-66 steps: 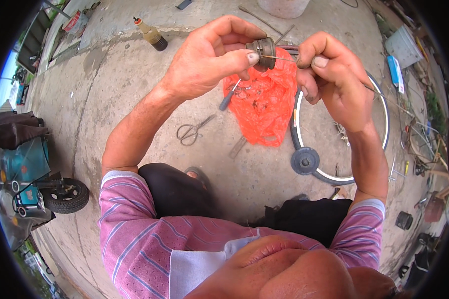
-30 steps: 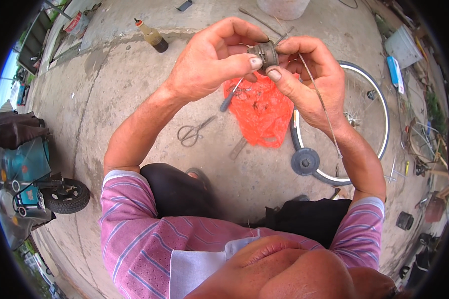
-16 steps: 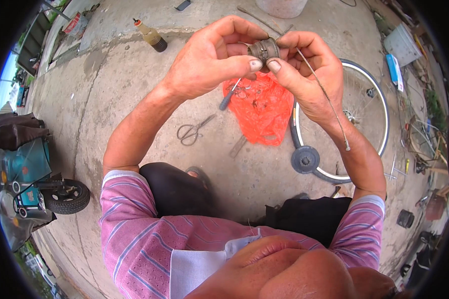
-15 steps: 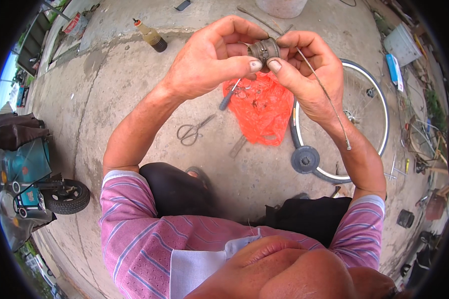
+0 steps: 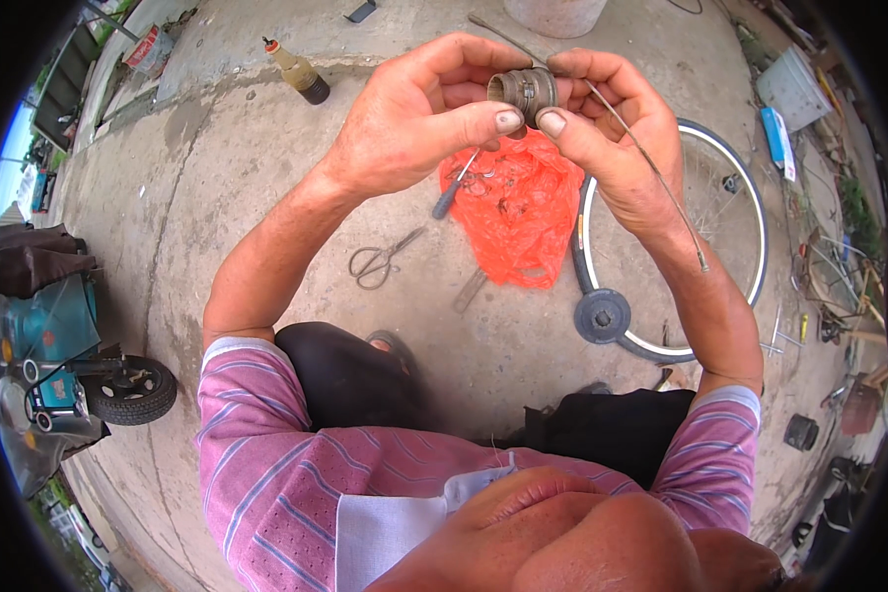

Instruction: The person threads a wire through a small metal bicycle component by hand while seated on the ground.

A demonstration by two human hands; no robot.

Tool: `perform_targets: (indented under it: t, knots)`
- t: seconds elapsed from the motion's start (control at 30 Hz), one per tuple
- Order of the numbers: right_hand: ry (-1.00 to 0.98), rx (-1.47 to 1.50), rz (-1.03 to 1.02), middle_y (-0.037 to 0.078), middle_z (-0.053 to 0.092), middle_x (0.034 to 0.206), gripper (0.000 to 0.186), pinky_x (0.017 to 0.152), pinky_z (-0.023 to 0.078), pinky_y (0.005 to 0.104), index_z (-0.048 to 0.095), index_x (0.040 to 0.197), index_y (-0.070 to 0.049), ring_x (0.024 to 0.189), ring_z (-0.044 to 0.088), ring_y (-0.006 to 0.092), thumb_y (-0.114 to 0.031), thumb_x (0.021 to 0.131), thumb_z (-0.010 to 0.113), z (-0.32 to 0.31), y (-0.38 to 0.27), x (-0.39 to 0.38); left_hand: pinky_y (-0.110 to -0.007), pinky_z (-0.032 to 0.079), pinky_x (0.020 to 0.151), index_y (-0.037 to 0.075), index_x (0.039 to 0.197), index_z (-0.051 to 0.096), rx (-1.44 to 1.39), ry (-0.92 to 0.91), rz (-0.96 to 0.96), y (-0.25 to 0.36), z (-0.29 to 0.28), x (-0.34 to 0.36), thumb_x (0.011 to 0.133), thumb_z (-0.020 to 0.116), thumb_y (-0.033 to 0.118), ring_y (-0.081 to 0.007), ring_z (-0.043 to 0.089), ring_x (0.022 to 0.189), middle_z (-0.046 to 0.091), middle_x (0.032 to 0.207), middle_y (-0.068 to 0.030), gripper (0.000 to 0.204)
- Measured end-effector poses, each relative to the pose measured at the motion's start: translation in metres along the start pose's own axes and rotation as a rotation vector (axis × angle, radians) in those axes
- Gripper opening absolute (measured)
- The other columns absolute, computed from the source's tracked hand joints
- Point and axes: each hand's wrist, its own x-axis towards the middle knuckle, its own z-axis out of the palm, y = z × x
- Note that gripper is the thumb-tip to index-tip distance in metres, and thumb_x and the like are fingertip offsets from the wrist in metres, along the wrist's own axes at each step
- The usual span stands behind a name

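My left hand (image 5: 405, 123) pinches one side of a hollow, ridged metal cylinder (image 5: 525, 91), dark with grease; it looks like the core of a bicycle freewheel. On the other side my right hand (image 5: 617, 128) grips it with thumb and fingers. A thin metal rod (image 5: 651, 163) is also in my right hand, slanting across the fingers and down over the wrist. Behind the fingers a dark stick (image 5: 503, 36) shows; I cannot tell whether it is part of that rod. Below the hands lies a red plastic bag (image 5: 518, 212) with small parts on it.
A screwdriver (image 5: 446, 204) touches the bag's left edge, with scissors (image 5: 373, 264) nearby. To the right lie a bicycle wheel (image 5: 763, 212) and a dark round disc (image 5: 603, 316). A bottle of dark liquid (image 5: 296, 71) stands far left; a bucket (image 5: 557, 15) stands at the back.
The cylinder has turned slightly between my fingers, and my right fingers have shifted on it. The rod's lower end has swung up and to the right.
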Motion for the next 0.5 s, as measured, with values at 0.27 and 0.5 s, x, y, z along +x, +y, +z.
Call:
perform_targets:
  t: [0.27, 0.5]
  knots:
    - [-0.068, -0.209, 0.018, 0.011, 0.065, 0.101, 0.051, 0.078, 0.055, 0.0259, 0.053, 0.127, 0.006, 0.090, 0.066, 0.0141, -0.004, 0.083, 0.075, -0.0018, -0.0083, -0.0019, -0.029, 0.055, 0.073, -0.006, 0.132, 0.051, 0.083, -0.005, -0.029, 0.0063, 0.0002, -0.0003, 0.095, 0.061, 0.011, -0.0171, 0.066, 0.084, 0.066, 0.106, -0.0134, 0.042]
    - [-0.031, -0.095, 0.034, 0.009, 0.065, 0.101, 0.052, 0.076, 0.055, 0.0256, 0.054, 0.126, 0.005, 0.088, 0.065, 0.0132, -0.008, 0.082, 0.078, -0.0028, -0.0027, -0.0003, -0.030, 0.055, 0.073, -0.005, 0.133, 0.050, 0.037, 0.025, 0.049, -0.0017, 0.0034, -0.0005, 0.094, 0.063, 0.011, -0.0170, 0.066, 0.085, 0.066, 0.108, -0.0135, 0.044]
